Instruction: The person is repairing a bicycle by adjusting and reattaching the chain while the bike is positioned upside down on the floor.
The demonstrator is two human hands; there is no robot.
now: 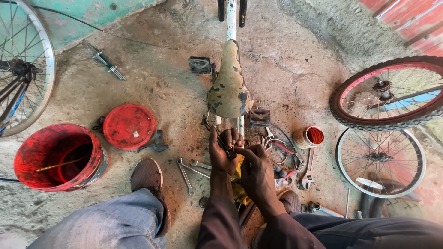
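My left hand (222, 150) is closed around a dark metal part just behind the worn camouflage bicycle saddle (227, 85). My right hand (254, 167) sits right beside it, its fingers pinching at the same part. The bicycle's white frame tube (231, 18) runs away from me, with a black pedal (200, 65) on its left and another pedal (259, 115) on its right. What exactly the fingers grip is hidden by the hands.
A red bucket (57, 157) and its red lid (128, 126) lie at the left. Spanners (190, 168), pliers (285, 148) and a small orange pot (308, 136) lie near my shoes. Loose wheels sit at right (388, 94), (380, 157) and far left (23, 69).
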